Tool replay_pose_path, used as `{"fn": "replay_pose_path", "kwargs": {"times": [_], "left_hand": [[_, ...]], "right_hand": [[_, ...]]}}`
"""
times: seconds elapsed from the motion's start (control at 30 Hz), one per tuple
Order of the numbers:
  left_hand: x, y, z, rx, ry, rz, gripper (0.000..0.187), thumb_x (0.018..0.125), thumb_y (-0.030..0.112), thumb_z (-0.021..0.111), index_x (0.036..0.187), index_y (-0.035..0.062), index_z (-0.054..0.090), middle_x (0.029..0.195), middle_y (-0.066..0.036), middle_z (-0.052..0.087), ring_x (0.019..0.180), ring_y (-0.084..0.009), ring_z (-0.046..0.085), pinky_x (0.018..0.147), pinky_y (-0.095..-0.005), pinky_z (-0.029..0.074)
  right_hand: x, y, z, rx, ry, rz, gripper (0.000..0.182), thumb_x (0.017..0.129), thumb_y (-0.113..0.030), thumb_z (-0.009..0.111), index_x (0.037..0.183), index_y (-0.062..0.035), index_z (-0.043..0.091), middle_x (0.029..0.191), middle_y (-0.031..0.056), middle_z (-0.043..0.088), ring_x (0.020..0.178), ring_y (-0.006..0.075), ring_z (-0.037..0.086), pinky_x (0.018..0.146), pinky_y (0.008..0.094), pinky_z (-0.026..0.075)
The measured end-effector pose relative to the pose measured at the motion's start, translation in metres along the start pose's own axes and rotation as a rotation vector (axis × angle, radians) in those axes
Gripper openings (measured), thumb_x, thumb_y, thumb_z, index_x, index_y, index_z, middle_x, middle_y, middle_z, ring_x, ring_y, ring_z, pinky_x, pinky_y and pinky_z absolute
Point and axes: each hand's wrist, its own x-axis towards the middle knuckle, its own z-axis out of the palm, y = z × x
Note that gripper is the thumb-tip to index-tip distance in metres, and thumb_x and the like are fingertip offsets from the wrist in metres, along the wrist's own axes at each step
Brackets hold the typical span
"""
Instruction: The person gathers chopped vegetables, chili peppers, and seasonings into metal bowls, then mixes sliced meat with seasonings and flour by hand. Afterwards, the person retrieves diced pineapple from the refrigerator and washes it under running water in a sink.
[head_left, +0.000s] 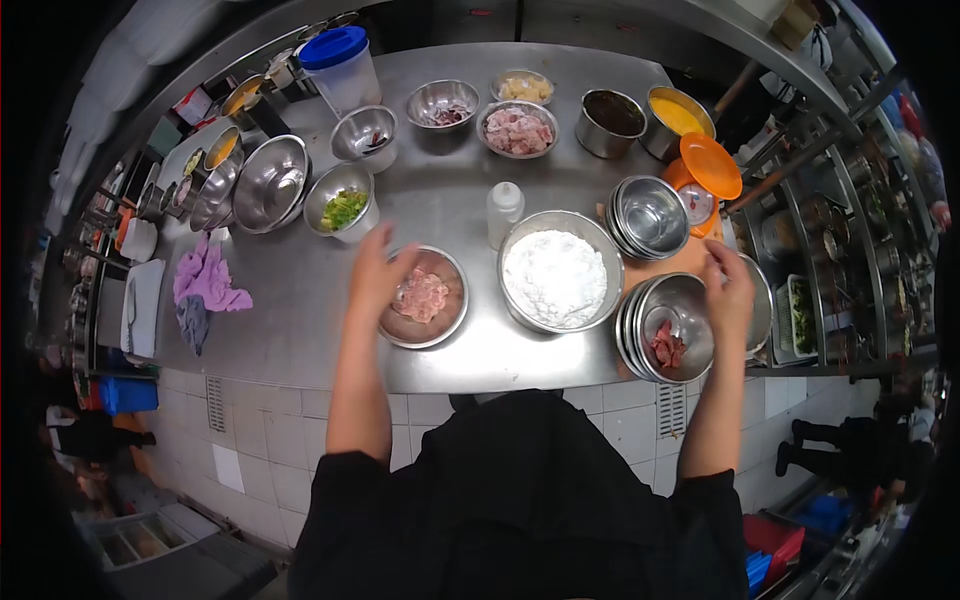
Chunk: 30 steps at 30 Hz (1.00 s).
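Note:
My left hand, slightly smeared by motion, has its fingers spread at the left rim of a metal bowl with pieces of pale pink raw meat in it. My right hand hangs over the right rim of a stack of metal bowls, its fingers bent and apart. Darker red meat pieces lie in the top bowl of that stack. Between my hands stands a large metal bowl of white powder, with a white squeeze bottle just behind it.
To the left are a bowl of chopped greens, large empty bowls and a purple cloth. A blue-lidded container and a bowl of raw meat stand at the back. An orange scale sits beside stacked bowls at right.

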Motion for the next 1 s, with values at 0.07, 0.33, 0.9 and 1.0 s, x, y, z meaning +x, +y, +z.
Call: {"fn": "replay_pose_path", "kwargs": {"times": [0.07, 0.33, 0.9, 1.0], "left_hand": [[0.035, 0.019, 0.038, -0.005, -0.143, 0.29, 0.081, 0.077, 0.033, 0.078, 0.142, 0.0032, 0.041, 0.136, -0.023, 0.052, 0.127, -0.0358, 0.05, 0.106, -0.0403, 0.039], [0.085, 0.053, 0.088, -0.596, -0.501, 0.222, 0.083, 0.067, 0.018, 0.082, 0.139, 0.0057, 0.042, 0.129, -0.015, 0.057, 0.122, -0.0261, 0.053, 0.104, -0.0365, 0.041], [-0.006, -0.025, -0.126, 0.796, -0.547, 0.467, 0.057, 0.068, 0.017, 0.079, 0.122, 0.0194, 0.06, 0.107, -0.006, 0.064, 0.104, -0.0266, 0.061, 0.089, -0.0402, 0.045], [-0.001, -0.03, -0.12, 0.845, -0.53, 0.517, 0.056, 0.069, 0.014, 0.078, 0.122, 0.0194, 0.061, 0.108, -0.005, 0.064, 0.105, -0.0258, 0.061, 0.09, -0.0406, 0.044]], "right_hand": [[-0.007, -0.038, 0.031, 0.1, -0.071, -0.003, 0.02, 0.09, -0.01, 0.061, 0.108, -0.0054, 0.069, 0.105, 0.0146, 0.068, 0.101, 0.0294, 0.064, 0.085, 0.0346, 0.05], [-0.057, -0.119, 0.119, 0.118, -0.253, -0.058, 0.017, 0.086, -0.006, 0.061, 0.1, -0.0055, 0.07, 0.102, 0.0158, 0.068, 0.097, 0.0338, 0.064, 0.087, 0.04, 0.049], [-0.056, -0.117, 0.167, 0.268, -0.334, 0.063, 0.018, 0.091, -0.01, 0.06, 0.106, -0.0068, 0.07, 0.098, 0.0129, 0.07, 0.084, 0.0239, 0.066, 0.075, 0.0319, 0.05], [-0.06, -0.115, 0.159, 0.235, -0.341, 0.111, 0.018, 0.092, -0.011, 0.059, 0.106, -0.0057, 0.069, 0.097, 0.0115, 0.071, 0.079, 0.0193, 0.065, 0.072, 0.0296, 0.05]]}}
